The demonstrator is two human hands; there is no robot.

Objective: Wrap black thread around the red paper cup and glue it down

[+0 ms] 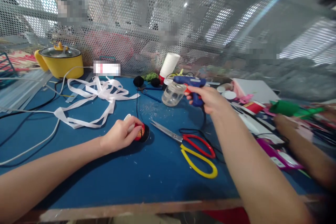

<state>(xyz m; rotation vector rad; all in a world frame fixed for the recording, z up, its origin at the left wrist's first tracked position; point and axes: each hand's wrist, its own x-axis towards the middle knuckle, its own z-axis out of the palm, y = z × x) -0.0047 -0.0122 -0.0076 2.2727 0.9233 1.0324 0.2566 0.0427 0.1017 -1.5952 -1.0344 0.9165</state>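
Observation:
My left hand (121, 133) is closed around a small red paper cup (139, 132) with a white rim and a black end. The cup lies tilted just above or on the blue table; a black yarn strand (137, 106) runs from it toward a black yarn ball (138, 81). In my right hand (206, 98) is a blue hot glue gun (193, 81), its red trigger under my fingers. The gun's nozzle end is above a clear plastic jar (172, 94). Between my hands lie scissors (181, 140) with one red and one yellow handle.
White ribbon (105, 91) lies loosely looped at the left, with cables and a yellow pot (64, 61) behind. A stack of white paper cups (170, 63) leans at the back before a perforated metal screen (136, 17). Another person's arm (301, 143) reaches over clutter at the right.

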